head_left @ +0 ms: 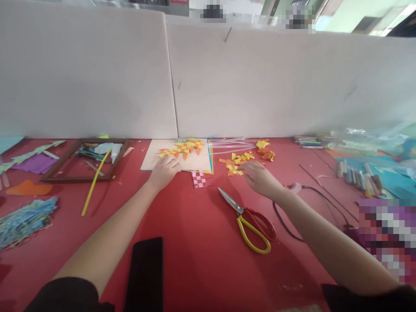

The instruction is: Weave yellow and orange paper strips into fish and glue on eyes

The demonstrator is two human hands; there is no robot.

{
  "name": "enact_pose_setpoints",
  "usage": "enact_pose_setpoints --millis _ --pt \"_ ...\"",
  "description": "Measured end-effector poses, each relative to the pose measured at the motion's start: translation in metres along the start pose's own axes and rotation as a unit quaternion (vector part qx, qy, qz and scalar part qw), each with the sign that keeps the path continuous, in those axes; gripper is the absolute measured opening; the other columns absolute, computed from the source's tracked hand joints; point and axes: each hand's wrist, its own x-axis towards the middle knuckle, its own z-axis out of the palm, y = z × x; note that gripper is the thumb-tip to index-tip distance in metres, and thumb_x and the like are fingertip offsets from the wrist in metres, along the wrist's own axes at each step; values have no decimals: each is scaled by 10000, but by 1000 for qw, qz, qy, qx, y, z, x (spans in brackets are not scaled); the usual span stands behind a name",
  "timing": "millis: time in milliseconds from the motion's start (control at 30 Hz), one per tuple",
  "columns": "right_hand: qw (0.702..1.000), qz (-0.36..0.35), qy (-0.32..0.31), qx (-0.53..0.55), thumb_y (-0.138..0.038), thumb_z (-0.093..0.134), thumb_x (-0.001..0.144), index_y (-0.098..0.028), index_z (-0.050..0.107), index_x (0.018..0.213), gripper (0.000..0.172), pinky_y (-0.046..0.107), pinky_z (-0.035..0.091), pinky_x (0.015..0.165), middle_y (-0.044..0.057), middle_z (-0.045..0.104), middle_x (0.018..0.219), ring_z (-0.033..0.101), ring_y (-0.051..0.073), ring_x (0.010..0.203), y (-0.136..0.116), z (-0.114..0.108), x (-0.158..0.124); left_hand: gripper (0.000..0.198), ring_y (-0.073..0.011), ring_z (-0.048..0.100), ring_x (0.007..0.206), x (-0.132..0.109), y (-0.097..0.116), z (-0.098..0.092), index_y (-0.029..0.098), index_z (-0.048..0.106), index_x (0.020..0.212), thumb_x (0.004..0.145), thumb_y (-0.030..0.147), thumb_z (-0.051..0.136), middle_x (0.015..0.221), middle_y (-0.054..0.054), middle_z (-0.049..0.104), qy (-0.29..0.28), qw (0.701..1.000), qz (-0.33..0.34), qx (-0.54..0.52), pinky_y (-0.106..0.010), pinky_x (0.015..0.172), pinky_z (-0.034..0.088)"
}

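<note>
My left hand [165,173] lies on the lower part of a cream paper sheet [148,157], its fingers stretched forward. Just beyond its fingertips is a yellow and orange checked woven-paper piece [187,148] with pointed ends. My right hand [258,177] is over the right side of a pile of yellow and orange paper pieces [232,168]. Its thumb and fingers look apart, and nothing shows between them. Between my hands sits a small pink and white checked paper fish [199,179]. Scissors [240,211] with one red and one yellow handle lie nearer to me, blades parted.
Left of the sheet is a brown frame [78,180] with tools inside and a yellow strip [94,186] across it. A black phone [144,273] lies near my left forearm. Right are a cable [321,193] and marker pens [360,177]. White panels [260,86] stand behind.
</note>
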Motion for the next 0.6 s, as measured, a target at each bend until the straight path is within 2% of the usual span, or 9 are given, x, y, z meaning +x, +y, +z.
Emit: enact_pose_setpoints --millis 133,233,333,400,500,600 --pt "999 -3 -19 28 -142 410 917 -215 649 1119 321 386 478 965 93 699 1145 620 247 1113 -38 24 40 277 -230 637 1074 3 -12 2 180 627 1202 970 330 597 1250 -101 631 7 998 54 4 -453 925 546" --pt "997 -27 -55 47 -229 508 941 -170 641 1149 253 345 478 934 115 701 1136 633 238 1092 -68 43 57 284 -228 642 1062 5 -18 3 178 622 1211 970 327 599 1245 -101 631 15 997 81 11 -447 910 554" --pt "991 -71 -92 63 -391 703 851 -157 636 1160 393 341 491 898 130 699 1130 631 261 1073 -96 57 58 275 -226 643 1058 5 -20 4 177 627 1200 970 326 599 1237 -99 636 22 995 94 14 -446 911 553" --pt "987 -102 -105 70 -438 757 805 -157 641 1135 449 353 489 904 130 700 1123 628 270 1062 -110 62 52 260 -224 644 1057 5 -20 5 171 636 1174 970 326 600 1219 -94 645 27 995 96 15 -450 920 547" --pt "982 -137 -107 79 -376 719 857 -164 642 1125 350 357 478 923 124 699 1138 625 258 1064 -120 66 42 182 -237 647 1060 4 -18 6 173 675 1092 970 276 588 1119 -90 694 35 995 91 11 -457 944 528" --pt "979 -162 -97 82 -292 661 905 -164 662 1060 202 357 482 891 125 710 1093 635 247 1020 -121 68 36 179 -268 645 1062 3 -16 6 199 699 1081 957 226 573 1045 -109 729 45 996 81 6 -444 954 515"
